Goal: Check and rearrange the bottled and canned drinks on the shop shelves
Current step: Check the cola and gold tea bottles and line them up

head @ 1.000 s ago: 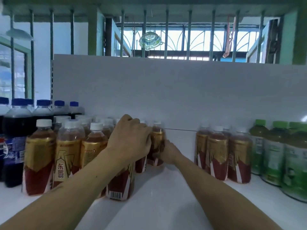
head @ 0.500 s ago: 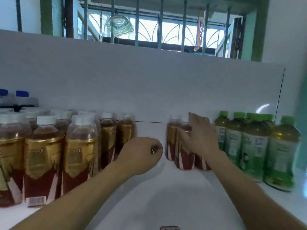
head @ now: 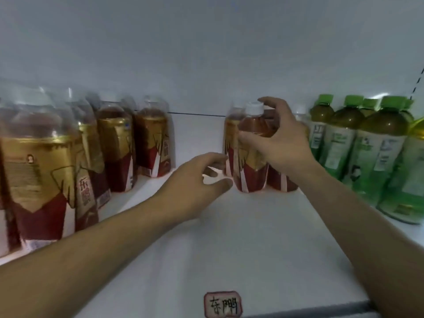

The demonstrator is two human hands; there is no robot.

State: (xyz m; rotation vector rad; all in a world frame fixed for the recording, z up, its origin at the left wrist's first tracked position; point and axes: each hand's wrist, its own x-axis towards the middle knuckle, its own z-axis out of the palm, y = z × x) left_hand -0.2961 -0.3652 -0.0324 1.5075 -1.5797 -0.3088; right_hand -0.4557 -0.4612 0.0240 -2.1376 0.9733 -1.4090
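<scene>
On the white shelf [head: 229, 244] stands a small cluster of red-and-gold drink bottles with white caps. My right hand [head: 286, 145] grips the front bottle [head: 252, 177] of that cluster by its shoulder, fingers arched over the cap. My left hand [head: 192, 182] hovers just left of that bottle's lower part, fingers relaxed and spread, holding nothing. A larger block of the same red-and-gold bottles [head: 46, 161] fills the left side, with a wide bare gap between the two groups.
Green-capped tea bottles [head: 376, 154] stand in rows right of the cluster, close behind my right wrist. A white back panel [head: 206, 53] closes the shelf. A red-framed handwritten price tag [head: 222, 304] sits on the front edge.
The view has dropped and moved closer to the shelf. My right hand has closed round the front bottle's shoulder. My left hand has opened and moved right toward that bottle.
</scene>
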